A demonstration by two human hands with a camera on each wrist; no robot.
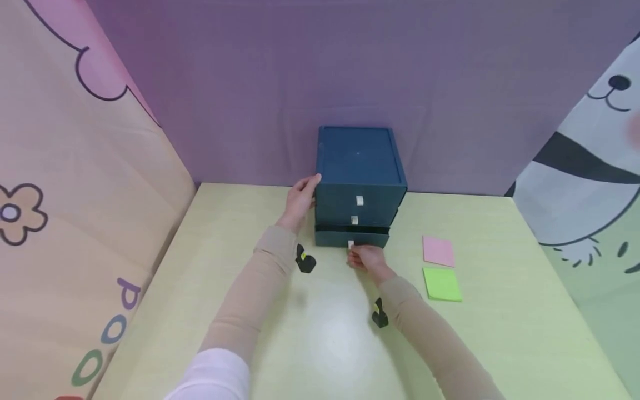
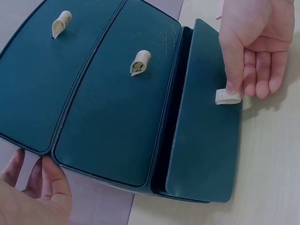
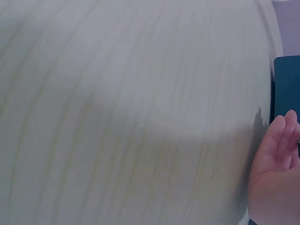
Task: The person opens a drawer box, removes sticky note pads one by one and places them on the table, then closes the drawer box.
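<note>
A dark blue desktop drawer cabinet [image 1: 357,155] stands on the table against the back cloth. Its bottom drawer [image 1: 331,239] sticks out a little, leaving a dark gap above its front. My right hand [image 1: 369,259] pinches the small whitish pull tab [image 2: 228,97] on that drawer, thumb on top of it. Against the cabinet's left side rests my left hand [image 1: 299,201], its fingertips touching the edge in the left wrist view. The two upper drawers, each with a rolled tab [image 2: 140,63], are closed. Only part of the right hand [image 3: 275,180] shows in the right wrist view.
To the right of the cabinet lie a pink sticky-note pad [image 1: 438,251] and a green one [image 1: 442,284] on the pale wooden table [image 1: 310,350]. Printed cloths hang at the left and right; a purple cloth [image 1: 240,100] hangs behind.
</note>
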